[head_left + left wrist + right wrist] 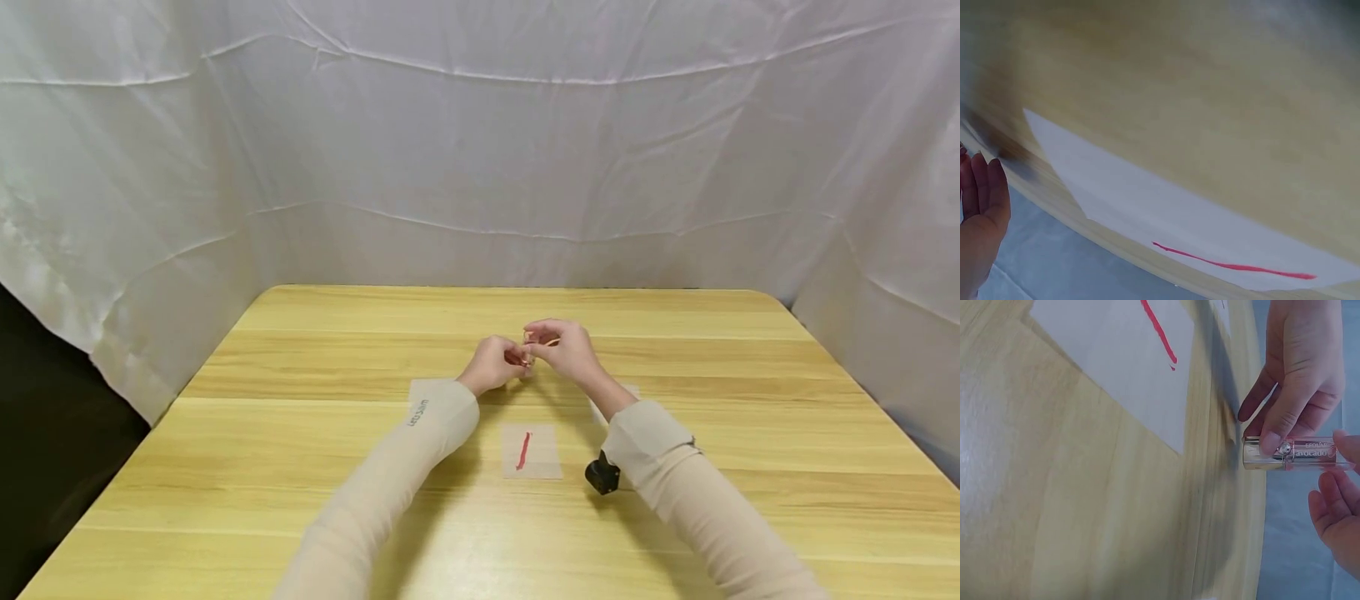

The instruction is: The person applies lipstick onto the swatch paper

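Between both hands is a lipstick tube (1313, 454) with a shiny gold base and a clear upper part that bears the word "avocado". My left hand (493, 364) pinches the gold base between thumb and fingers, low over the far half of the table. At the clear end, my right hand (570, 350) grips the tube with thumb and fingertips, from above. In the right wrist view, the left thumb (1279, 428) lies across the gold part. The left wrist view catches only part of the left hand (985, 206), and the tube is almost wholly out of it.
A white paper (547, 458) with a red stroke (523, 450) lies on the wooden table (247, 467), nearer than the hands. Two more papers show partly, one behind the left sleeve (397, 475), one behind the right forearm. A small black device (602, 475) sits by the right cuff. Pale curtains (480, 158) surround the table.
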{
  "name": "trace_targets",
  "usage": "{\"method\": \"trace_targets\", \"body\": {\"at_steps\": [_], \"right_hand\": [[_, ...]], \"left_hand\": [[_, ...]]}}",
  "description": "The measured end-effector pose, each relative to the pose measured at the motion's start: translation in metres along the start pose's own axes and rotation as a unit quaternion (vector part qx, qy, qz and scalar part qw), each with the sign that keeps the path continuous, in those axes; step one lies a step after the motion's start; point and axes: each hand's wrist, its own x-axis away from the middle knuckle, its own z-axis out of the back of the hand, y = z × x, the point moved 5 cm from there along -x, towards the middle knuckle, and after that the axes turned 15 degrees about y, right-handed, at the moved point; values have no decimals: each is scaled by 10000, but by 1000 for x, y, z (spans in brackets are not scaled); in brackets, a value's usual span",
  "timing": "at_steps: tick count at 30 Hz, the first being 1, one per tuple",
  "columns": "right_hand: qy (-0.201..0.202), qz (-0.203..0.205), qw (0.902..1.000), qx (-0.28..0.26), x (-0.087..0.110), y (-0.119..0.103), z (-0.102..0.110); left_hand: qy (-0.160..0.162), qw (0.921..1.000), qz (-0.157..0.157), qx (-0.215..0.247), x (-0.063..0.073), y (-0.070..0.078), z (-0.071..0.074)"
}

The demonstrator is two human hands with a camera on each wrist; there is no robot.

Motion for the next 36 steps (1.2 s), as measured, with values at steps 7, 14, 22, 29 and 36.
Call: {"method": "trace_targets", "body": {"at_steps": [7, 14, 22, 29, 36], "right_hand": [[-21, -44, 10000, 69, 0, 2, -2], [-17, -46, 9999, 92, -1, 3, -4], [-76, -100, 9999, 112, -1, 4, -6], [-119, -203, 9995, 213, 0, 3, -8], [-143, -221, 9994, 217, 0, 2, -7]], "left_hand": [[-63, 9999, -43, -129, 0, 1, -1], [-85, 9998, 16, -199, 2, 2, 0], [-64, 9996, 77, -246, 2, -1, -1], [-84, 9993, 73, -364, 2, -1, -1], [-136, 9990, -35, -435, 2, -1, -1]]}}
